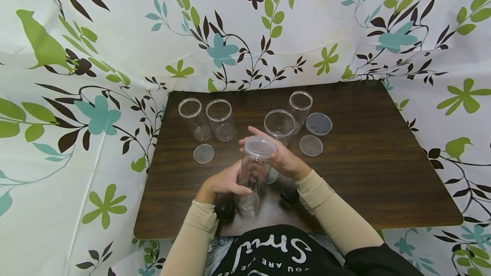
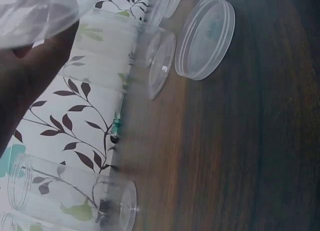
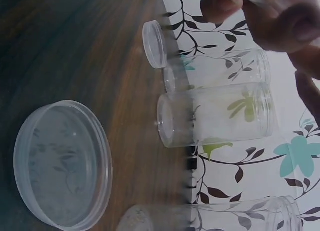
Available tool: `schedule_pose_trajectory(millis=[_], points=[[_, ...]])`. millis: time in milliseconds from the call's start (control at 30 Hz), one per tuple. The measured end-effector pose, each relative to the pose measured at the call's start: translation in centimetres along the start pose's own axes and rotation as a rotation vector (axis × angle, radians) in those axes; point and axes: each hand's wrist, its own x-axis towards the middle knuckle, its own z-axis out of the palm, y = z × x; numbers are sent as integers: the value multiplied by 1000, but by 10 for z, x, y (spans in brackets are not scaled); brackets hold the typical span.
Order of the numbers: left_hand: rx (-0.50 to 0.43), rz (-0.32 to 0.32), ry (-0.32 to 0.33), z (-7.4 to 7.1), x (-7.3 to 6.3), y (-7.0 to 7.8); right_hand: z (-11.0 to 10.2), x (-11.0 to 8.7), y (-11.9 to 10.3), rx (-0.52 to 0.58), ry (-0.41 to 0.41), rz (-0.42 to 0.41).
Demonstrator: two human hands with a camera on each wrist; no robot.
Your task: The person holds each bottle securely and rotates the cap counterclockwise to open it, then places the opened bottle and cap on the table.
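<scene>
A tall clear plastic jar [image 1: 249,182] stands slightly tilted between my two hands near the table's front edge, with a translucent lid [image 1: 260,146] on its top. My left hand [image 1: 225,180] grips the jar's lower body from the left, thumb across the front. From the right, my right hand [image 1: 284,159] holds the upper part just under the lid, its fingers passing behind. Part of the right fingers shows blurred through the clear wall. In the right wrist view, curled fingers [image 3: 272,21] appear at the upper right. A loose lid [image 1: 272,176] lies partly hidden behind the jar.
Two open jars [image 1: 190,118] [image 1: 220,118] stand at the back left, with a lid [image 1: 203,153] before them. Two more open jars [image 1: 300,107] [image 1: 279,123] stand right of centre, beside two lids [image 1: 319,124] [image 1: 311,145]. A patterned curtain [image 1: 230,24] hangs behind the wooden table [image 1: 376,161].
</scene>
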Motion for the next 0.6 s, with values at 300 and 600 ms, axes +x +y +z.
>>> schedule_pose_trajectory(millis=[300, 600], points=[[103, -5, 163, -3, -2, 1, 0, -6, 7, -20, 115, 38], [394, -76, 531, -9, -4, 0, 5, -10, 13, -177, 437, 4]])
